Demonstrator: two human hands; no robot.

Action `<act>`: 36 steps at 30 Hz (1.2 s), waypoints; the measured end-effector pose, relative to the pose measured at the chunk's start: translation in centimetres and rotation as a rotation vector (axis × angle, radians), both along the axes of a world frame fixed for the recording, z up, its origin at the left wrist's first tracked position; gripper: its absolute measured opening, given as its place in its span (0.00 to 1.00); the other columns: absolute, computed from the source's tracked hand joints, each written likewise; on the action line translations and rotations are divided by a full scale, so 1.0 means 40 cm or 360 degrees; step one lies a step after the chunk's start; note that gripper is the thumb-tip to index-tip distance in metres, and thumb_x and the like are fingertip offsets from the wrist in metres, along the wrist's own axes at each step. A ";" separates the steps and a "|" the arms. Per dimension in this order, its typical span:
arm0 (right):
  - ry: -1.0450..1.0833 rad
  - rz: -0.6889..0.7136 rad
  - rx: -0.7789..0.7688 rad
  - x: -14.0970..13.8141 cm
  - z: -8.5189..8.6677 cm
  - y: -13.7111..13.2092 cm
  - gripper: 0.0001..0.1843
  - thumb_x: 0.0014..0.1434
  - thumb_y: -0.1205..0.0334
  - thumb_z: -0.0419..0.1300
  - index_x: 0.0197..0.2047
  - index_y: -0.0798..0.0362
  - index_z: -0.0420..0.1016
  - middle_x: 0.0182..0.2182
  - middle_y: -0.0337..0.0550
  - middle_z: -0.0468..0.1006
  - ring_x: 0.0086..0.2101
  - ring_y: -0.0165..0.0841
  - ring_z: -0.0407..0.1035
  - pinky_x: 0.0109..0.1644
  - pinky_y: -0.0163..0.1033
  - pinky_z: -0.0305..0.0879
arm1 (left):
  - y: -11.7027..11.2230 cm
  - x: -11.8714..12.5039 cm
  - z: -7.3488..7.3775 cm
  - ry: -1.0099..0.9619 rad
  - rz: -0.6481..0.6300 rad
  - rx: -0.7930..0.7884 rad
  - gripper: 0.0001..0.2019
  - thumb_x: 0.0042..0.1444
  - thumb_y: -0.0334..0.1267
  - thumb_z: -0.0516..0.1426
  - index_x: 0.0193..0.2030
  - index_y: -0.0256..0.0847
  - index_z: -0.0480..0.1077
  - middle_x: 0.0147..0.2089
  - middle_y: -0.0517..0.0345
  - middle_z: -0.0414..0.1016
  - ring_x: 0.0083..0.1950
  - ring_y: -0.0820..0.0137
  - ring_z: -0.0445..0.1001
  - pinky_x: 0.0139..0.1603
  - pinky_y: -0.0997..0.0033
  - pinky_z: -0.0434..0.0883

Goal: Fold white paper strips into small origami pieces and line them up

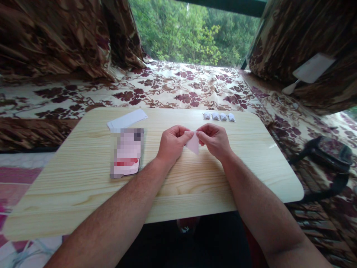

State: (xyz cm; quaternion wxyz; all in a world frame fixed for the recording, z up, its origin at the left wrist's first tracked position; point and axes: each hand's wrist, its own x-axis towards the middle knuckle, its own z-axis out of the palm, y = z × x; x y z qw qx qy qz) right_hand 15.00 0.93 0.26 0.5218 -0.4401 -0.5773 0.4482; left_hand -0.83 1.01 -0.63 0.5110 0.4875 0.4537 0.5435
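Observation:
Between my two hands is a small piece of white folded paper (pixel 193 144), its lower end narrowing to a point. My left hand (pixel 174 140) pinches its left upper edge between thumb and fingers. On the other side, the thumb and fingers of my right hand (pixel 213 138) grip the right upper edge. The paper is held just above the wooden table, and the fingers partly cover its top. Beyond my right hand, several small folded white paper pieces (pixel 215 116) stand in a row near the far edge.
A stack of white paper strips (pixel 127 120) lies at the table's far left. Nearer is a phone (pixel 126 152), its screen blurred out. The light wooden table (pixel 192 186) stands before a flower-patterned cloth (pixel 181 87). A white lamp (pixel 314 68) is at the right, with a black strap-like object (pixel 329 152) below it.

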 end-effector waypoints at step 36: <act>-0.0355 -0.0254 0.0265 -0.008 -0.021 -0.005 0.06 0.55 0.58 0.65 0.32 0.52 0.78 0.27 0.39 0.78 0.26 0.30 0.68 0.28 0.35 0.62 | -0.009 0.005 -0.001 0.0356 0.0161 0.0089 0.11 0.49 0.45 0.67 0.31 0.38 0.79 0.26 0.59 0.74 0.27 0.73 0.67 0.28 0.74 0.63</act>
